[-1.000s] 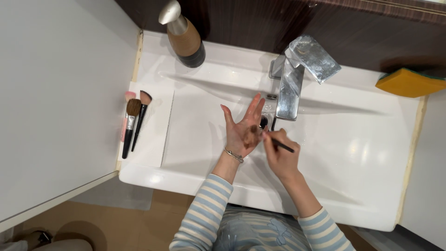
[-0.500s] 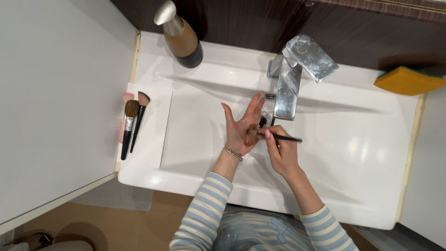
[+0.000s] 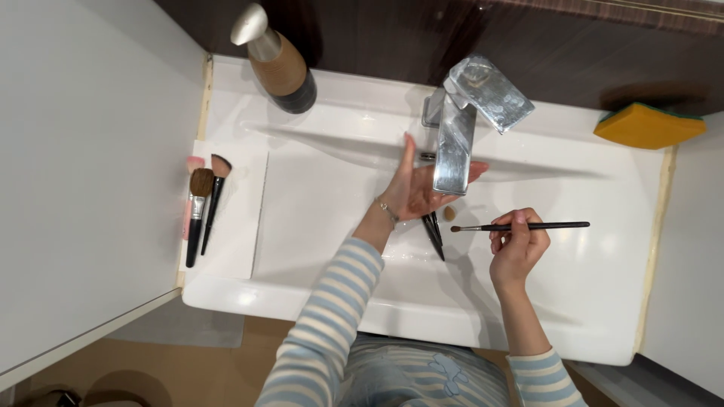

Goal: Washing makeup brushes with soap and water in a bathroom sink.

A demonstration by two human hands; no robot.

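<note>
Brush (image 3: 520,226), thin and dark-handled, is lying level in our right hand (image 3: 516,249), its small tip pointing toward nine o'clock and its handle running out past the fingers toward three o'clock. We are pinching it between thumb and fingertips near the middle of the handle, the other fingers curling loosely beneath, so the grip is closing on the brush alone and touching nothing else. The tip is hanging in the air over the basin, apart from our other hand.

At about ten o'clock from that grip, we are holding our left hand (image 3: 415,192) flat and open, palm up, fingers stretched under the spout of the chrome faucet (image 3: 460,128); it is grasping nothing. A thin bracelet is circling its wrist, and the striped sleeve is reaching in from six o'clock.

Below the open palm, two dark brush handles (image 3: 434,234) are lying in the white sink (image 3: 588,286), just beside a small brown spot near the drain.

Farther out at nine o'clock, three makeup brushes (image 3: 200,211) are resting side by side on a white cloth (image 3: 241,226) on the sink's left ledge. At eleven o'clock a brown soap dispenser (image 3: 275,60) with a silver pump is standing at the back corner, and at two o'clock a yellow sponge (image 3: 645,124) is sitting on the rim.
</note>
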